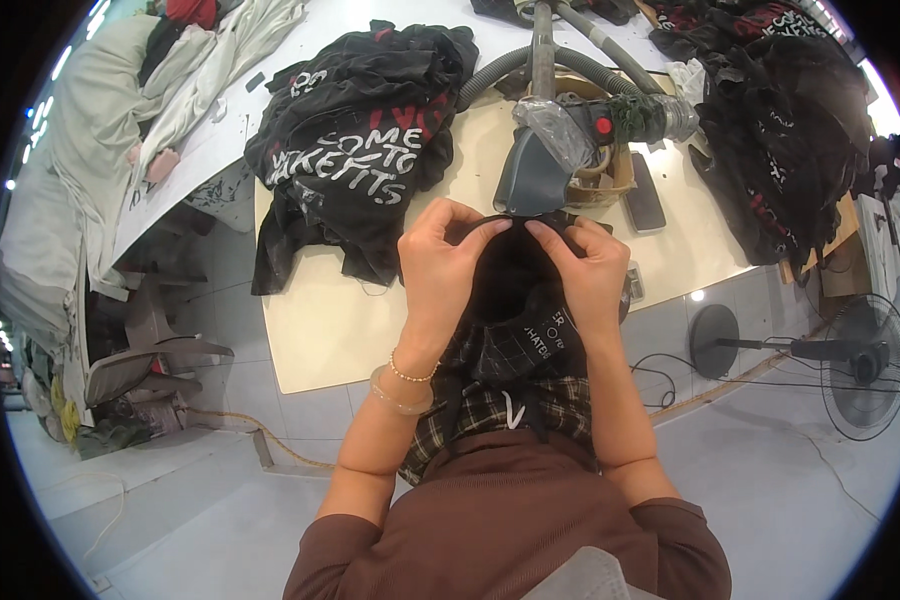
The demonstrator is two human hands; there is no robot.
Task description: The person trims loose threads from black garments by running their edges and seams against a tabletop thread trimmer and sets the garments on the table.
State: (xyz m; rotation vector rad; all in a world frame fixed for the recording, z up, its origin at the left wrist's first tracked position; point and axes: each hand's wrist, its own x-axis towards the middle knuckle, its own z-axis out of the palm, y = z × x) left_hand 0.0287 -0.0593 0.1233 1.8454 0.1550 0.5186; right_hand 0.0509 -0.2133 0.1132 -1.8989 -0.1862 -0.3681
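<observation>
Between my two hands a piece of black garment (510,280) is held up, with its edge at the lower mouth of a dark grey machine head (533,178). My left hand (438,262) pinches that edge between thumb and fingers on the left side. On the right side, my right hand (592,275) pinches it the same way, its thumb close to the left one. The rest of the garment hangs down toward my lap, where white print shows on it. The machine's mouth hides the very edge of the cloth.
Printed black garments lie heaped on the cream table (315,345) at left (370,130) and at right (780,150). A grey hose (495,70) runs behind the machine. A dark phone-like slab (645,195) lies beside a basket (620,170). A fan (865,365) stands right, a chair (150,365) left.
</observation>
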